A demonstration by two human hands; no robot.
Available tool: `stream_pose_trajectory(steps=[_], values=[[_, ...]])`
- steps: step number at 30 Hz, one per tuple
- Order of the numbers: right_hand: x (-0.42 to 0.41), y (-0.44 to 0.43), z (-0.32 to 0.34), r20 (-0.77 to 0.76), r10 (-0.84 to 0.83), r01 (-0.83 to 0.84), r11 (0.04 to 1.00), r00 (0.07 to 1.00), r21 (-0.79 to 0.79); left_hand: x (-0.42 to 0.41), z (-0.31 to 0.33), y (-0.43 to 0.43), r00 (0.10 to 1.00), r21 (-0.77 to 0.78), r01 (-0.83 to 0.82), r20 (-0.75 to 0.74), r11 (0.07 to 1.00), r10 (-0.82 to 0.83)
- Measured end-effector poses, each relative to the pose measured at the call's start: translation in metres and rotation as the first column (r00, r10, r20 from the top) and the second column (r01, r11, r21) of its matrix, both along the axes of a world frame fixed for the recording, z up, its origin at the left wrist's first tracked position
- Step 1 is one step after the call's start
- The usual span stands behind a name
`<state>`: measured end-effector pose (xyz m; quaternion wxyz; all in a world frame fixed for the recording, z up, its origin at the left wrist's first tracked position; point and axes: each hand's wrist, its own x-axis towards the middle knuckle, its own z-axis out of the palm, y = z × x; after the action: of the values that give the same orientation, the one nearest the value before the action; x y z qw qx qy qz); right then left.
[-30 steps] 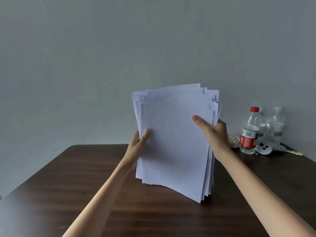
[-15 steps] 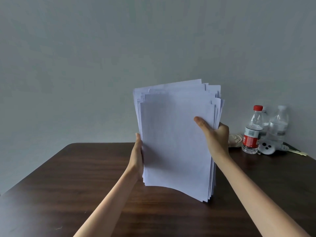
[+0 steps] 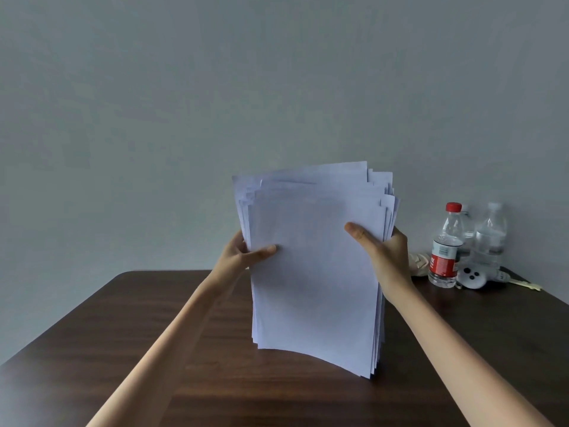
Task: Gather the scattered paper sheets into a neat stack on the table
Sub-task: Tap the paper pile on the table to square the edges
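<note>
Fingers, L side: thumb (image 3: 264, 250) lies flat across the front sheet, other fingers go round behind the L edge; left hand (image 3: 235, 257) is grasping the paper stack (image 3: 314, 288) at about mid-height.

Fingers, R side: thumb (image 3: 358, 232) presses on the front sheet, remaining fingers are wrapped behind the R edge and mostly hidden; right hand (image 3: 386, 260) is likewise clamped on the stack, slightly higher than the L.

Stack: held upright between both hands, over the bench (image 3: 200, 380), roughly centre. Top edges are staggered, several sheets stick up and out at the top R; not squared. Front sheet bows, so the bottom edge curves. Lower R corner sits down at bench level; contact can't be confirmed. Lower L corner looks a little higher.

Forearms: both bare, reaching in from the near edge.

Bench: dark wood grain, rounded far L corner.

Far R, near the wall (image 3: 184, 103), well apart from the stack: clear bottle w/ red cap and red label (image 3: 445, 251), upright; second clear bottle (image 3: 491, 238) just beside it; small white round item w/ black dots (image 3: 471, 277) in front; beige item (image 3: 417, 263) partly hidden behind the R wrist, type unclear.
</note>
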<state>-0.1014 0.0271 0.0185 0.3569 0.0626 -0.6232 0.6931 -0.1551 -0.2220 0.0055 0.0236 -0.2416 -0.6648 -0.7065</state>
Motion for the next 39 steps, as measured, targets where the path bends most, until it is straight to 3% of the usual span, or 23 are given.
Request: stream_pose_trajectory(steps=[4,8,9,11,14,17,19,27,29,32,34,36,39], values=[[0.002,0.004,0.006,-0.015,-0.027,0.028,0.996,1.0,0.084,0.009,0.007,0.009,0.977,0.093,0.119,0.166,0.989,-0.133],[0.007,0.016,0.025,-0.134,-0.284,0.313,0.888,0.949,0.337,0.015,0.015,0.016,0.962,0.067,0.16,0.213,0.985,-0.171],[0.01,0.019,0.033,-0.238,-0.311,0.388,0.811,0.92,0.438,0.017,0.016,0.018,0.962,0.059,0.158,0.215,0.986,-0.167],[0.015,0.021,0.052,-0.459,-0.295,0.541,0.552,0.838,0.634,0.018,0.017,0.02,0.964,0.054,0.153,0.213,0.987,-0.161],[0.017,0.017,0.07,-0.567,-0.212,0.602,0.171,0.796,0.78,0.02,0.017,0.019,0.965,0.066,0.146,0.21,0.987,-0.157],[0.016,0.013,0.075,-0.575,-0.206,0.596,0.052,0.792,0.801,0.022,0.016,0.013,0.97,0.07,0.113,0.209,0.991,-0.126],[0.019,0.013,0.078,-0.604,-0.216,0.627,0.052,0.767,0.778,0.024,0.016,0.009,0.971,0.064,0.108,0.208,0.992,-0.119],[0.026,0.006,0.078,-0.494,-0.187,0.514,0.075,0.849,0.855,0.031,0.017,0.003,0.967,0.084,0.136,0.204,0.987,-0.151],[0.027,0.005,0.077,-0.527,-0.162,0.541,0.061,0.834,0.839,0.031,0.016,0.004,0.965,0.091,0.138,0.211,0.986,-0.155],[0.028,0.002,0.076,-0.421,-0.135,0.434,0.093,0.897,0.896,0.033,0.016,0.005,0.966,0.081,0.146,0.205,0.986,-0.16],[0.025,0.008,0.075,-0.452,-0.134,0.47,0.164,0.882,0.867,0.035,0.015,0.005,0.968,0.083,0.132,0.206,0.988,-0.146],[0.024,0.018,0.07,-0.42,-0.191,0.46,0.301,0.887,0.835,0.035,0.013,0.004,0.969,0.097,0.11,0.213,0.989,-0.128],[0.026,0.026,0.051,-0.136,-0.146,0.2,0.674,0.98,0.711,0.032,0.01,0.002,0.969,0.116,0.095,0.218,0.989,-0.119]])
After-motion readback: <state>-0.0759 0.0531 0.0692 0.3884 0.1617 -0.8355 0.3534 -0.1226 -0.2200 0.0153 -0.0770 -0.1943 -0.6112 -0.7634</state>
